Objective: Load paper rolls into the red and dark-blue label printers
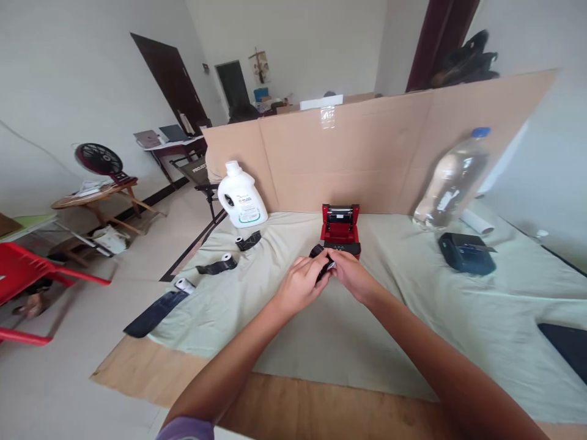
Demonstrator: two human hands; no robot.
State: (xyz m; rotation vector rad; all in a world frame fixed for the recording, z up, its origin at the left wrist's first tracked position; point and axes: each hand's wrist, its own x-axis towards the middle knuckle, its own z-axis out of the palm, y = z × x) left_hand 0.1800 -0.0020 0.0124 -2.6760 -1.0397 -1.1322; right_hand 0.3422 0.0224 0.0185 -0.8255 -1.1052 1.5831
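My left hand (300, 282) and my right hand (352, 272) meet over the pale green cloth (413, 318), both closed on a small paper roll in a black wrapper (321, 256). Just behind them stands a small red printer (340, 227) with its lid open. Several more rolls lie to the left: one in black wrap (248, 241), another (219, 264) and a white one (184, 285) near the cloth's left edge.
A white detergent jug (241, 195) stands at the back left and a clear plastic bottle (454, 180) at the back right, both against a cardboard wall (376, 153). A black printer (466, 253) lies at the right. A red chair (27, 275) stands at the far left.
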